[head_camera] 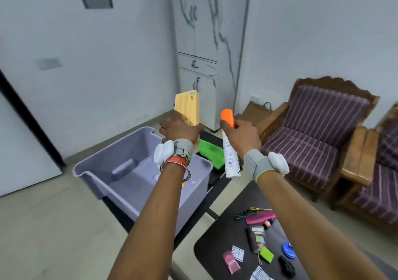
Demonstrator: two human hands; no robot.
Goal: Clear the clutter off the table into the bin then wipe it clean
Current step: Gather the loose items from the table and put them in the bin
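Table (206, 249) clutter below; left grip (179, 129) clasps yellow card (187, 107), right grip (241, 135) spray can (230, 150)

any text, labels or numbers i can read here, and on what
None can be read.
Spray can in the right hand: printed lines and a barcode, too blurred.
Yellow packet in the left hand: fine print, too small.
Bin: a small label inside, blurred.
Paper slips on the table: print unreadable.
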